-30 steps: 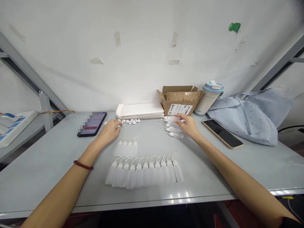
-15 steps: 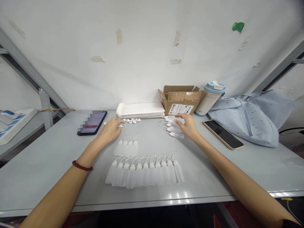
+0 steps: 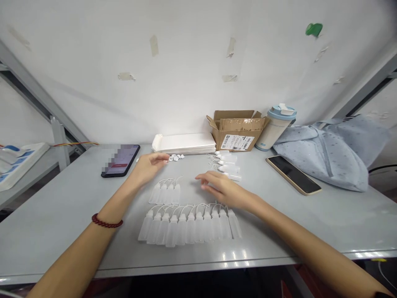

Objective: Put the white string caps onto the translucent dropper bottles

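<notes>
My left hand (image 3: 151, 166) reaches to the loose white caps (image 3: 176, 157), thumb and fingers stretched out at the pile's left side; some caps may be hidden behind it. Over the middle of the table, my right hand (image 3: 221, 188) is open, with nothing visible in its fingers. Beyond it lie several loose translucent bottles (image 3: 228, 162) with thin white strings or tubes at their tops. Nearer me, a small group of similar bottles (image 3: 166, 193) lies side by side. A longer row of bottles (image 3: 189, 227) lies closer to the table's front edge.
A stack of white envelopes (image 3: 184, 143), an open cardboard box (image 3: 237, 132) and a blue-lidded tumbler (image 3: 275, 126) stand along the wall. One phone (image 3: 120, 161) lies left, another phone (image 3: 293, 176) right, beside a pale blue cloth bag (image 3: 322, 153).
My right hand has left the bottles by the box and come nearer and leftward. My left hand has shifted slightly right along the caps. The bottle rows stay put.
</notes>
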`<state>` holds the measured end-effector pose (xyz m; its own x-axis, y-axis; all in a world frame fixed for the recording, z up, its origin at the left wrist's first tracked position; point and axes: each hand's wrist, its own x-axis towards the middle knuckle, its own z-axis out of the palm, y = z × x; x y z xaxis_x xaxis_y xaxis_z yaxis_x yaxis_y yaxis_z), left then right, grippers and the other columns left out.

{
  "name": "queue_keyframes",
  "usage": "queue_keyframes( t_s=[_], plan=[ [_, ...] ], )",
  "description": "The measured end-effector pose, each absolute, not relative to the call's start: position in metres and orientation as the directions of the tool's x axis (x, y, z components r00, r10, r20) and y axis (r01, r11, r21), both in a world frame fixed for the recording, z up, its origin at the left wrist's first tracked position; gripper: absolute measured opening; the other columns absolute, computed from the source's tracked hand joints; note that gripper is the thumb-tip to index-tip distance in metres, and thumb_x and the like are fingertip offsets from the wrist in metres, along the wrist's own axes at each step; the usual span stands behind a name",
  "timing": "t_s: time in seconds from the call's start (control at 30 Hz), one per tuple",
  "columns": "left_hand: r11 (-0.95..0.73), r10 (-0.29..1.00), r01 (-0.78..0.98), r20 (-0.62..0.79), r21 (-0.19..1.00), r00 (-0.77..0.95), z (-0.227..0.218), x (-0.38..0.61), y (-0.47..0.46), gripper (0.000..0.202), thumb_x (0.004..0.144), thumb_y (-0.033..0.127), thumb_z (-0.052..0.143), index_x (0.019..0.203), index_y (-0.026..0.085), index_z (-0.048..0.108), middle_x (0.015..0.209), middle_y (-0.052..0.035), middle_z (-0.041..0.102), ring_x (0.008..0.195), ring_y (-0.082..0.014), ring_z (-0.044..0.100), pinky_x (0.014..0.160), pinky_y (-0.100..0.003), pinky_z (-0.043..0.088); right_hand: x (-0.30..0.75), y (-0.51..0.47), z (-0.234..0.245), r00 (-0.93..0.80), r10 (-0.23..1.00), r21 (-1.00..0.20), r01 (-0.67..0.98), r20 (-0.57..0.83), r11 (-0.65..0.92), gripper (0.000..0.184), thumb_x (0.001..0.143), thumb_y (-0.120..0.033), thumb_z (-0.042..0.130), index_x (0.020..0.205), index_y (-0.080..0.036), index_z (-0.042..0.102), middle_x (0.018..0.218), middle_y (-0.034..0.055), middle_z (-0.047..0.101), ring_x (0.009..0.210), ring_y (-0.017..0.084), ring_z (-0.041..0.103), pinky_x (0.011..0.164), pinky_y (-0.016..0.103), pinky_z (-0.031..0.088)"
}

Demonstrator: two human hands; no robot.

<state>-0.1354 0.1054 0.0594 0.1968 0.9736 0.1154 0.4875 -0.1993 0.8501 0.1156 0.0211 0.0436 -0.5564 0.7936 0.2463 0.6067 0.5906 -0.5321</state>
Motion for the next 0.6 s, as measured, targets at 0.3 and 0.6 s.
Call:
queue_keyframes(
  t_s=[0.3,0.6],
  plan=[
    [0.136,0.988,-0.133,-0.123,0.982,0.098,0.059,-0.119,0.095,0.017,0.070,0.010,0.069,0.087,0.011,0.067,0.095,-0.0082,0.072,0.102,-0.0187,0.064,0.101,-0.031,0.045,0.083,0.017,0.055,-0.701,0.711,-0.600,0.547,0.053,0.584,0.037,0.097,-0.026,0.038,0.132,-0.020,0.048,0.098,0.0082,0.058,0.090,0.018,0.056,0.083,0.032,0.046],
    [0.220,0.968,-0.187,-0.191,0.957,0.161,0.065,-0.112,0.086,0.009,0.079,0.008,0.063,0.085,0.011,0.068,0.101,-0.0095,0.071,0.105,-0.0201,0.064,0.105,-0.032,0.044,0.074,0.025,0.049,-0.757,0.653,-0.483,0.568,0.011,0.667,0.042,0.093,-0.040,0.045,0.131,-0.022,0.051,0.103,0.0088,0.054,0.093,0.020,0.051,0.086,0.036,0.043]
  ],
)
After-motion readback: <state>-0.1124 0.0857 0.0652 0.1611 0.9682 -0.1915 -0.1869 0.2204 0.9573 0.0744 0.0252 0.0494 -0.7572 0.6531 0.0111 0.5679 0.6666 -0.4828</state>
